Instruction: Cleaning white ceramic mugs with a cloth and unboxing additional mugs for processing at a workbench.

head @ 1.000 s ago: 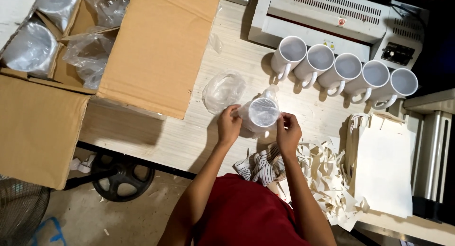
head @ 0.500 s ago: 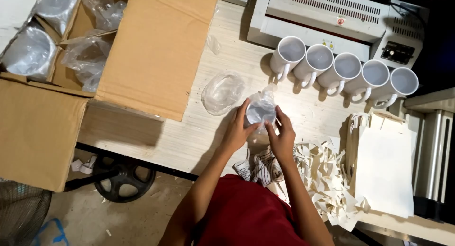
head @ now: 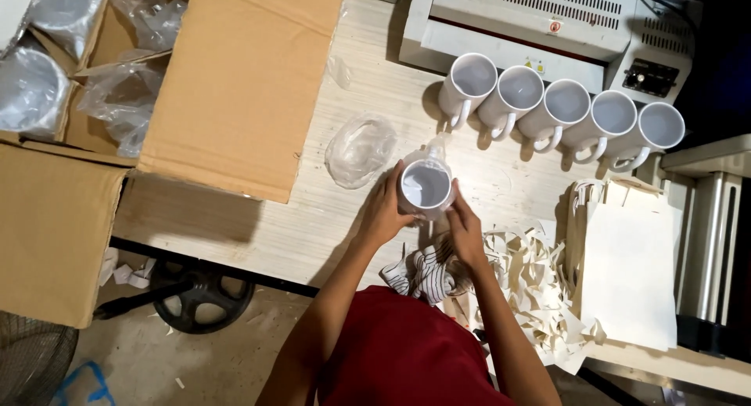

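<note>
A white mug point(head: 425, 187) was held upright over the bench point(head: 313, 218), its open mouth turned straight up toward the camera, so that its long axis ran vertically. The left hand point(head: 385, 210) was wrapped around the mug's left side with the fingers curled on its wall, and the right hand point(head: 465, 226) was closed against its right side and lower edge; the mug was gripped between the two. A scrap of clear plastic point(head: 435, 146) was seen just behind the mug's far rim; whether it touched the mug could not be told.

Just left of the mug, a crumpled clear plastic bag point(head: 360, 149) lay on the bench. Beyond the mug, five white mugs point(head: 565, 109) stood in a row, mouths up, with their handles turned toward the person, in front of a white laminating machine point(head: 540, 23). Just below the mug, under the right hand, a striped cloth point(head: 422, 274) was bunched, and to the right of that a heap of paper shreds point(head: 540, 289) was spread. Further right of the mug a stack of white paper bags point(head: 630, 273) lay flat. Well to the left of the mug, an open cardboard box point(head: 235, 85) was seen, with several plastic-wrapped mugs point(head: 31, 89) inside.
</note>
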